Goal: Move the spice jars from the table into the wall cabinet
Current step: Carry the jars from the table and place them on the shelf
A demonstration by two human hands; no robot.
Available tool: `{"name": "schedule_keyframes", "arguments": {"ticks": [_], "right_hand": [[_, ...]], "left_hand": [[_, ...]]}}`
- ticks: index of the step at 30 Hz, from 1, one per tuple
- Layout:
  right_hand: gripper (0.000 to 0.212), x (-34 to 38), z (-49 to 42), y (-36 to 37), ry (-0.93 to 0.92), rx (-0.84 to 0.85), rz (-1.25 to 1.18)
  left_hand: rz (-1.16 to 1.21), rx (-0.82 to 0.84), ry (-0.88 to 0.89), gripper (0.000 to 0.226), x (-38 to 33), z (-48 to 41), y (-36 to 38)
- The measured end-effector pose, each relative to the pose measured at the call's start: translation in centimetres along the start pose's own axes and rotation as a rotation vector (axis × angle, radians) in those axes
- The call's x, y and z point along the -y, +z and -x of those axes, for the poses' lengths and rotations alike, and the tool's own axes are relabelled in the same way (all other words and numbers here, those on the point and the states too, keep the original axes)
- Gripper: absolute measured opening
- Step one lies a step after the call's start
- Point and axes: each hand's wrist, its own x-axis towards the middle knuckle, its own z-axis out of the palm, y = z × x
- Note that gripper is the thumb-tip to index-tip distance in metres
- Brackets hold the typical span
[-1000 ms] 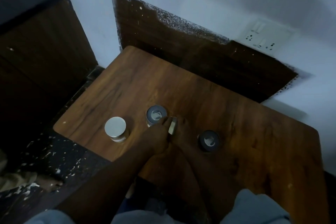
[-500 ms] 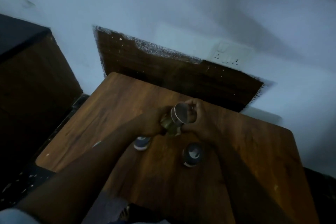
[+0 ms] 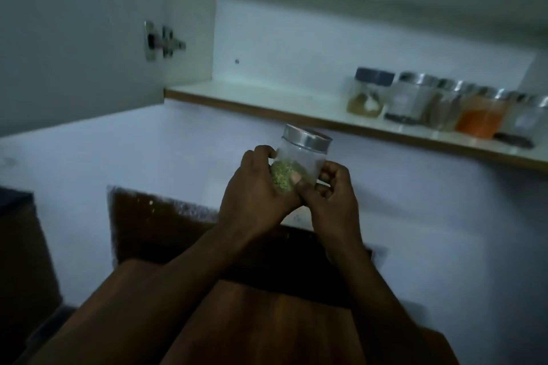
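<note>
Both my hands grasp a clear glass spice jar with a silver metal lid [image 3: 300,154]. I hold it in the air in front of the pale wall, just below the front edge of the white shelf [image 3: 261,99] of the open white wall cabinet [image 3: 311,38], and well above the brown wooden table [image 3: 267,323].

My left hand [image 3: 255,190] wraps the jar's lower left side, with fingers curled over the glass and the thumb across the front. My right hand [image 3: 333,190] clasps the lower right side with fingers curled. The two thumbs lie side by side near the base.

The jar is nearly upright, its long axis leaning a little to the right. The lid points up toward the shelf and the base sits down between my palms. Green flaky spice is heaped in the lower part against the left side, and the glass above it shows through.

A row of jars stands side by side on the right of the shelf. At its left end is a clear jar with a dark blue lid [image 3: 369,93] holding yellow-brown spice. Next come silver-lidded glass jars [image 3: 410,98], one of them a jar of orange powder [image 3: 480,118].

The white cabinet door [image 3: 74,38] hangs open at left, with a metal hinge [image 3: 163,41] on its inner face. A dark brown panel [image 3: 154,225] covers the wall behind the table.
</note>
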Motion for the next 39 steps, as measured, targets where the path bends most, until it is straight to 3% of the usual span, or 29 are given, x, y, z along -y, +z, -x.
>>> {"name": "schedule_keyframes", "arguments": {"ticks": [5, 10, 17, 22, 29, 33, 39], "right_hand": [[0.052, 5.4, -7.7, -2.5, -0.141, -0.032, -0.022], [0.044, 7.1, -15.1, -3.6, -0.163, -0.017, 0.163], [0.037, 4.5, -22.8, -3.1, -0.107, -0.042, 0.596], [0.03, 3.1, -23.4, -1.3, -0.183, -0.233, 0.919], [0.026, 3.5, -23.2, -1.4, -0.001, -0.146, 0.906], [0.027, 3.7, -23.1, -1.4, 0.041, -0.091, 0.909], [0.025, 4.2, -21.7, -1.1, -0.063, -0.278, 0.905]], "left_hand": [[0.296, 0.089, 0.085, 0.071, -4.0, -7.8, -1.4], [0.11, 0.057, 0.095, 0.069, -5.4, -14.8, 0.3], [-0.215, 0.07, -0.016, 0.046, -4.4, -21.8, 6.0], [-0.29, 0.095, -0.061, 0.051, -3.1, -23.8, 8.2], [-0.568, 0.233, -0.134, 0.046, -3.6, -24.4, 8.9], [-0.586, 0.291, -0.177, 0.047, -3.6, -24.2, 8.7], [-0.518, 0.117, -0.13, 0.037, -4.2, -22.4, 7.5]]}}
